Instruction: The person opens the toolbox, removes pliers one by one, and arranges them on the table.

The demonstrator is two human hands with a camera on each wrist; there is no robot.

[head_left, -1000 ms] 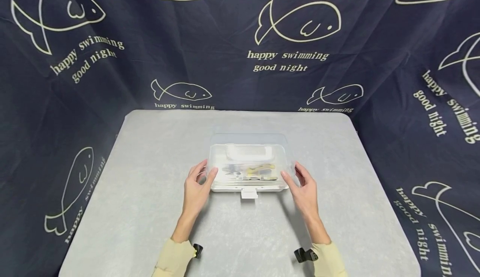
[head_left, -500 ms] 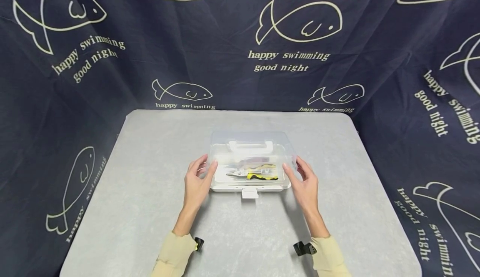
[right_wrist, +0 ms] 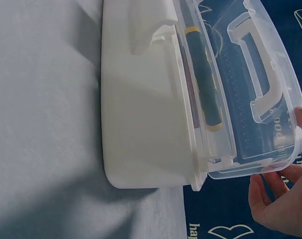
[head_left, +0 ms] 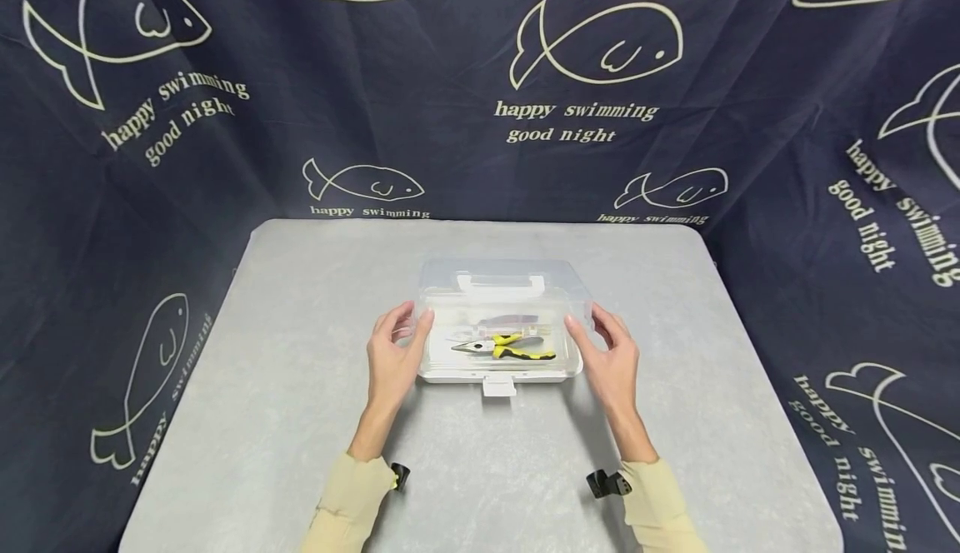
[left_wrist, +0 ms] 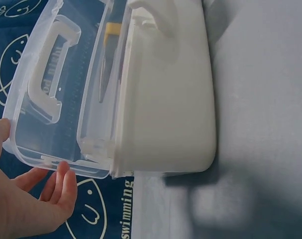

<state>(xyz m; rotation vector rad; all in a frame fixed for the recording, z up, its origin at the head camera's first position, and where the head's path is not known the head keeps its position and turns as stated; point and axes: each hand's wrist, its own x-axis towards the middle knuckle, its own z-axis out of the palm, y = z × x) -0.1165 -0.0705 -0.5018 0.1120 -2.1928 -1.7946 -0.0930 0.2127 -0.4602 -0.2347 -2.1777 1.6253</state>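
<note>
Grips lid (head_left: 498,286) with left hand (head_left: 390,366) and right hand (head_left: 611,366) — tilts it higher than before, opening box (left_wrist: 165,99) wider, baring pliers (head_left: 486,346) more.

**One high view, two close and turned sideways**

The head camera looks forward and down from above the table's (head_left: 675,420) near side, far enough back to take in the whole box (head_left: 457,379), both hands and the curtain (head_left: 442,62) behind. The left wrist camera faces the box's front from close by, turned so the table fills its right side; it covers the left end and left hand (left_wrist: 34,196). The right wrist camera, similarly near, has the table at its left and covers the right end and right hand (right_wrist: 282,196). All three share the latch (head_left: 498,386) and the lid's (left_wrist: 19,137) handle (left_wrist: 44,62).
</note>
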